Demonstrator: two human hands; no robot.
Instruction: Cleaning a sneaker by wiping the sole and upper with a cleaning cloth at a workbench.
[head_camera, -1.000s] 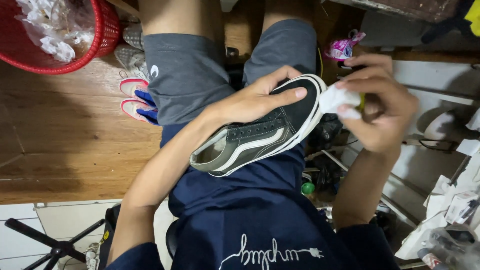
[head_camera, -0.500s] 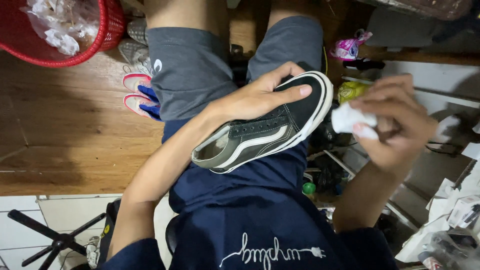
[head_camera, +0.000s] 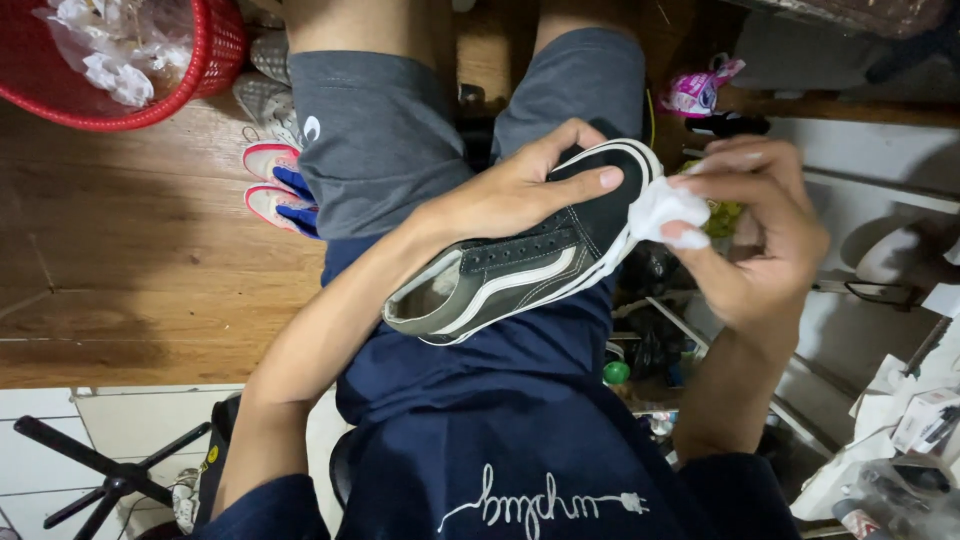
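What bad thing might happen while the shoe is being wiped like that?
The black shoe rests tilted on the lap, steadied only by the left hand on top, so it might slip off toward the clutter below. The right hand pinches a small white wipe at the toe edge; it could drop or tear.

Skate shoe (head_camera: 520, 265): black suede toe, grey-olive canvas quarters, a white wavy side stripe, white rubber sidewall, black laces.
Wipe (head_camera: 668, 212): plain white, crumpled.
Shorts (head_camera: 375, 140): charcoal grey with a small white mark on the leg.
T-shirt (head_camera: 520, 440): navy blue, with white looping script across the chest.
Basket (head_camera: 205, 60): bright red plastic mesh, filled with white and clear crumpled scraps.
Floor (head_camera: 130, 260): warm brown wood planks, meeting pale white tiles nearer the viewer.
Sneakers on floor (head_camera: 275, 185): white with pink edging and blue lining.
Small packet (head_camera: 695, 90): pink and white.
Bottle cap (head_camera: 617, 372): green.
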